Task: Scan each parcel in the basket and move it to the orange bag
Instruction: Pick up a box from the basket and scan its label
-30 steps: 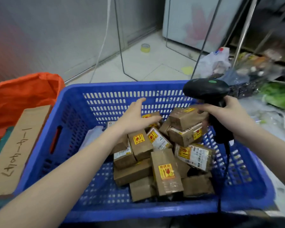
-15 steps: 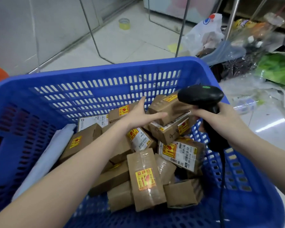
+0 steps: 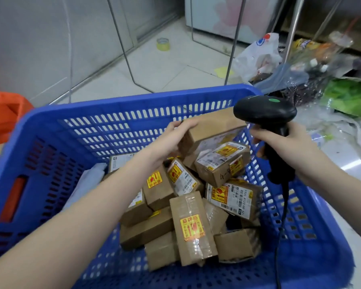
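Lifted since before, the cardboard parcel (image 3: 212,127) sits in left-hand fingers (image 3: 180,127); right hand (image 3: 279,140) clutches the scanner (image 3: 265,113).

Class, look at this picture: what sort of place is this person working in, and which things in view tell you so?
Probably a small parcel pickup or sorting point. A blue basket holds many labelled cardboard parcels, the right hand grips a corded barcode scanner, and a tape roll lies on the tiled floor.

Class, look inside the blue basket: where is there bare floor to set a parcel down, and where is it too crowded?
Bare floor shows along the near wall of the blue basket, in front of the parcel pile, and a strip at the right wall under the scanner. The left side holds a white bag. The centre is crowded.
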Demonstrator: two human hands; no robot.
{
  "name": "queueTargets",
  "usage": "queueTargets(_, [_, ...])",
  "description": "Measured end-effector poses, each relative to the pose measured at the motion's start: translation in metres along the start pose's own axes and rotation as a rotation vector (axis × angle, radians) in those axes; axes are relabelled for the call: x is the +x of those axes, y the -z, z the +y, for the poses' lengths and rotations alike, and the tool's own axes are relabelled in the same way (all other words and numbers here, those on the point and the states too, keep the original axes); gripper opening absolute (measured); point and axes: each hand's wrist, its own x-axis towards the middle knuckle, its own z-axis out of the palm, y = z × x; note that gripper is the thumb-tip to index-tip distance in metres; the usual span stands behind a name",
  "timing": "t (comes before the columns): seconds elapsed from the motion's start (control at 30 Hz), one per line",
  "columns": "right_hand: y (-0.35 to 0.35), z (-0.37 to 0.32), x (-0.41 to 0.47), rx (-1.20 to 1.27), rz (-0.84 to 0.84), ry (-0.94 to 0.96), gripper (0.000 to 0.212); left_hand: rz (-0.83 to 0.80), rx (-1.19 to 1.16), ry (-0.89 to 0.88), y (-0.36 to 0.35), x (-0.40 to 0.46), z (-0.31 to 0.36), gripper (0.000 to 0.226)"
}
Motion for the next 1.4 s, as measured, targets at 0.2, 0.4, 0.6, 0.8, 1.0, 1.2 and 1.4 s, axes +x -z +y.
queueTargets(0.2, [-0.015,-0.071,-0.034,0.11,0.018,0.066,0.011,0.017,-0.02,-0.006,0.065,-0.079,0.029,0.068])
queueTargets(0.4, [-0.059,-0.114,-0.07,0.185,-0.106,0.107,0.021,-0.029,-0.13,-0.023,0.117,-0.151,0.036,0.059])
queueTargets(0.6, [-0.103,-0.127,-0.1,0.228,-0.164,0.083,0.025,-0.088,-0.306,0.006,0.144,-0.184,0.014,0.079])
queueTargets(0.8, [-0.133,-0.109,-0.105,0.267,-0.173,-0.056,0.032,0.054,-0.265,-0.098,0.154,-0.187,0.003,0.066])
queueTargets(1.0, [-0.134,-0.097,-0.093,0.293,-0.176,-0.133,0.027,0.191,0.068,-0.145,0.15,-0.173,0.004,0.067])
queueTargets(1.2, [-0.135,-0.096,-0.09,0.203,-0.148,-0.06,0.032,0.333,-0.08,-0.215,0.149,-0.16,-0.003,0.041])
queueTargets(1.4, [-0.131,-0.109,-0.095,-0.029,-0.267,0.208,0.013,0.394,-0.127,-0.21,0.158,-0.156,-0.002,0.052])
